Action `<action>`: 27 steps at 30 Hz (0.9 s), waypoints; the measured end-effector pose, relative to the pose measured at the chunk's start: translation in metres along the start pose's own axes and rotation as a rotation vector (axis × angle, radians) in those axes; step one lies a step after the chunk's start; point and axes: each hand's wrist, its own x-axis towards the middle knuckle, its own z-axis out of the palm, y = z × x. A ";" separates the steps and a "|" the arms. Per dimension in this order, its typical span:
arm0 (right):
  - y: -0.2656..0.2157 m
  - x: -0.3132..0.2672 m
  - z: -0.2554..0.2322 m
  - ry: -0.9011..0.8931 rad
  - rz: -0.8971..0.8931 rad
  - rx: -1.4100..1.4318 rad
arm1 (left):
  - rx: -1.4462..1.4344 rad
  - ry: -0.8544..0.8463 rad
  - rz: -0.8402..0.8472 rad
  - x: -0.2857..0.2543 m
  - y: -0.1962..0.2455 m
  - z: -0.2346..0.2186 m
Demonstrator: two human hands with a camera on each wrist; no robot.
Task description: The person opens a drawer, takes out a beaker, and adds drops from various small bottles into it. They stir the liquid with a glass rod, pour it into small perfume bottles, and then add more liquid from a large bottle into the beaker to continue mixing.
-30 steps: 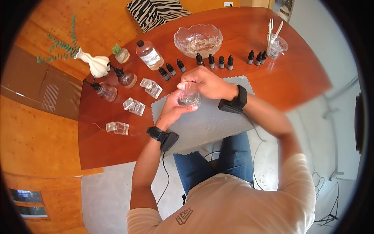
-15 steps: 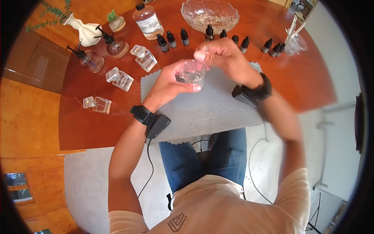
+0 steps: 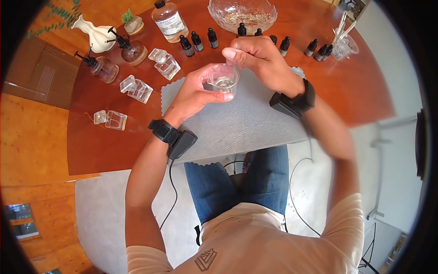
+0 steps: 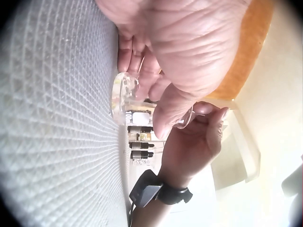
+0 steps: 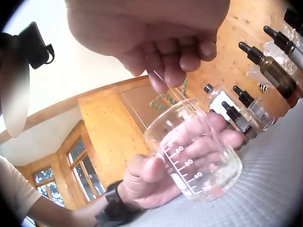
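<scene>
My left hand (image 3: 191, 96) holds a small clear glass beaker (image 5: 191, 163) with white measuring marks over the grey mat, thumb on the near side and fingers round the far side. A little clear liquid shows low in the beaker in the head view. Just above the rim, my right hand (image 3: 269, 64) has its thumb against its curled fingers. Between them it pinches a thin clear stick (image 5: 164, 77), of which only a faint sliver shows in the right wrist view. The rest of the stick is hidden or lost against the glass.
The grey textured mat (image 3: 228, 123) lies under the hands. Square glass bottles (image 3: 167, 67) and pump bottles (image 3: 105, 69) stand to the left. Behind are dropper bottles (image 3: 213, 38), a large labelled bottle (image 3: 169, 22) and a glass bowl (image 3: 244, 17). A cup with sticks (image 3: 344, 47) stands at right.
The right hand has come up from lying across the beaker's top to beside and above its rim. The left hand keeps its hold on the beaker. The head view has shifted.
</scene>
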 end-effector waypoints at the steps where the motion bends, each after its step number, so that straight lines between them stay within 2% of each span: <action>1: 0.001 0.000 -0.001 0.011 -0.006 -0.066 | 0.002 -0.003 -0.011 0.000 0.000 -0.001; 4: -0.004 0.000 0.004 -0.043 -0.018 0.172 | -0.014 -0.017 -0.021 0.000 0.005 0.002; 10: 0.001 -0.001 0.002 0.032 -0.037 -0.025 | 0.022 0.006 -0.006 0.000 0.003 0.001; 13: -0.001 -0.002 0.014 -0.030 -0.015 0.224 | 0.026 0.001 -0.020 0.001 0.000 -0.002; 16: -0.008 -0.003 0.002 -0.033 0.078 0.194 | 0.018 0.001 -0.010 0.001 0.003 0.000; 19: -0.004 -0.001 -0.007 0.011 0.068 -0.153 | 0.025 0.001 0.004 0.001 0.004 0.001; 22: 0.004 -0.001 0.009 -0.033 -0.045 0.163 | 0.077 0.002 -0.037 0.000 0.000 -0.002; 23: 0.003 -0.001 0.006 -0.098 -0.029 0.197 | 0.100 0.004 -0.058 0.000 0.000 -0.003; 26: -0.009 -0.002 -0.004 -0.123 0.064 0.267 | 0.030 -0.011 0.019 0.002 0.007 0.003; 27: -0.007 -0.001 -0.005 -0.093 0.021 0.120 | 0.024 -0.005 0.006 0.001 0.007 0.003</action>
